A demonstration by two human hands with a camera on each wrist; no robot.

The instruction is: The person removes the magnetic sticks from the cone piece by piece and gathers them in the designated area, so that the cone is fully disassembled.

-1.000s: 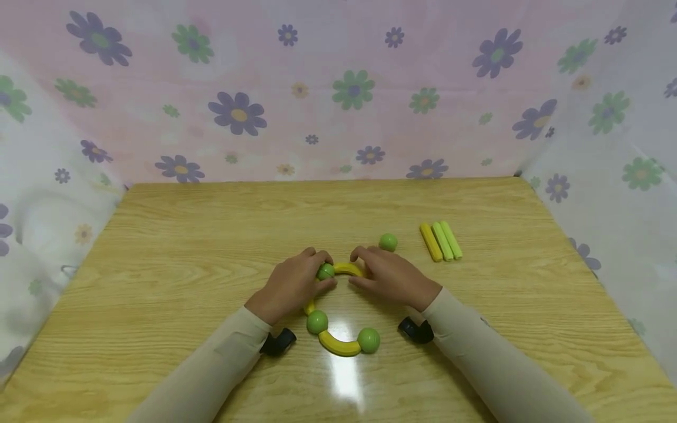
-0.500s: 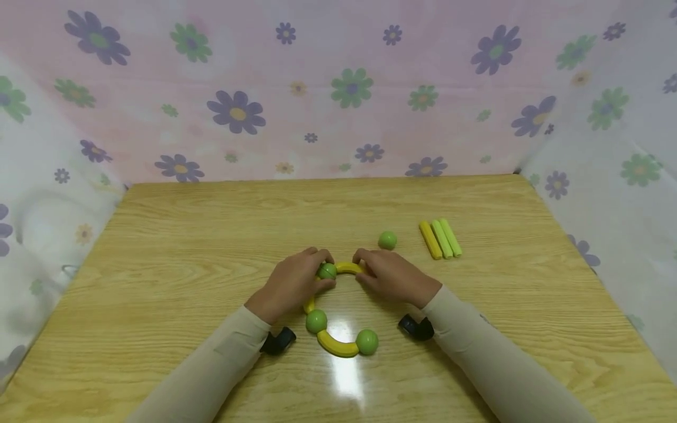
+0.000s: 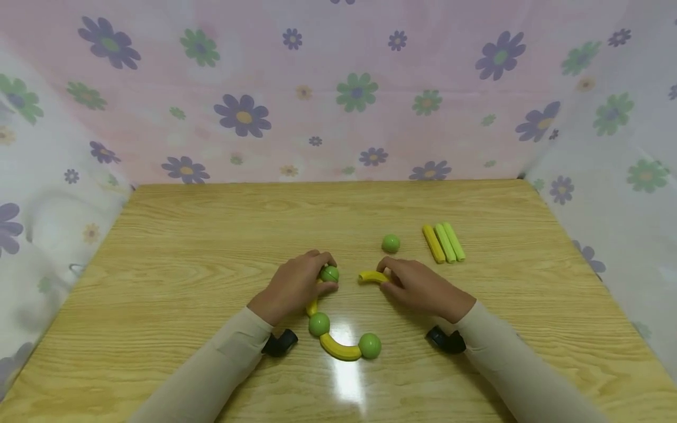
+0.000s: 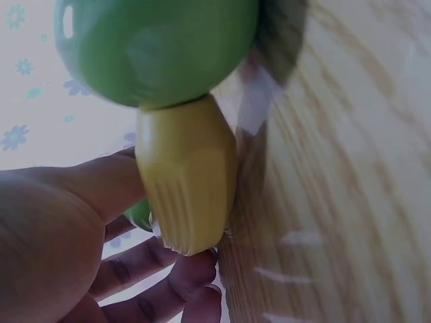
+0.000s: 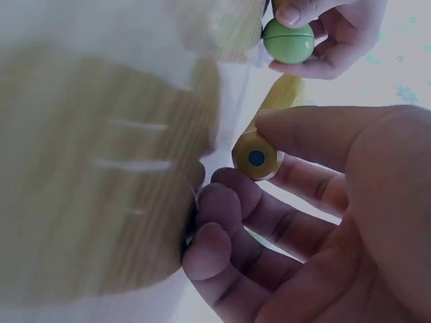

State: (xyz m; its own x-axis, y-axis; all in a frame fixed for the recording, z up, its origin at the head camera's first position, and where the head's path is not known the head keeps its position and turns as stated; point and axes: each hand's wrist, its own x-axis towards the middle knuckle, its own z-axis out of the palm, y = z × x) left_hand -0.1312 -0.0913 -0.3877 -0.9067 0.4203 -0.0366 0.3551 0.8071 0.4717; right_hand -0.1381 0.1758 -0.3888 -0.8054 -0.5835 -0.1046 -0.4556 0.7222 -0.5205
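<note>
My left hand [image 3: 296,286] grips a green ball [image 3: 330,274] between thumb and fingers. From that ball a yellow curved rod [image 3: 312,307], partly covered by the hand, runs down to a second green ball [image 3: 319,324]. Another curved rod [image 3: 341,351] joins this one to a third ball [image 3: 369,345], forming an open arc on the table. To the right, my right hand [image 3: 423,288] pinches a separate yellow curved rod [image 3: 373,277], with a gap between it and the left hand's ball. In the right wrist view, the rod's end face [image 5: 256,158] shows a dark bluish round spot.
A loose green ball [image 3: 391,243] lies just beyond the right hand. Further right, a straight yellow rod [image 3: 433,244] and two pale yellow-green rods [image 3: 450,242] lie side by side. Patterned cloth [image 3: 328,117] hangs behind the wooden table [image 3: 222,223].
My right hand has moved right with the curved rod, which met the left hand's ball before and now lies apart from it. The left hand keeps its hold on the ball.
</note>
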